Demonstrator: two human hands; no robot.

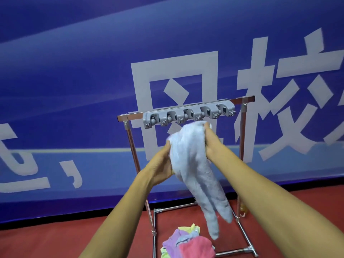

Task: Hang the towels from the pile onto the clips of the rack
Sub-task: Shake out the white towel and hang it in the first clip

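The step in hand looks like feeding 1 gathered end of the pale blue towel (195,164) into a clip. To do it well, I would keep that end bunched tight and narrow, bring it under the chosen clip on the grey clip strip (188,114), then push it up firmly until the clip bites. The lower hand should take the hanging weight so the cloth does not drag out again.

The right hand (212,140) has its fingers (207,125) clamped on the towel's bunched top end, just under the strip, near the 4th of 5 clips counting from the left end of the rack (242,146). The left hand (162,164) grips the towel's left side lower down, its fingers mostly hidden by cloth. The rest of the towel hangs between the arms toward the floor (55,243). All 5 clips look unfilled, and the pile (188,244) lies on the floor at the rack's base.
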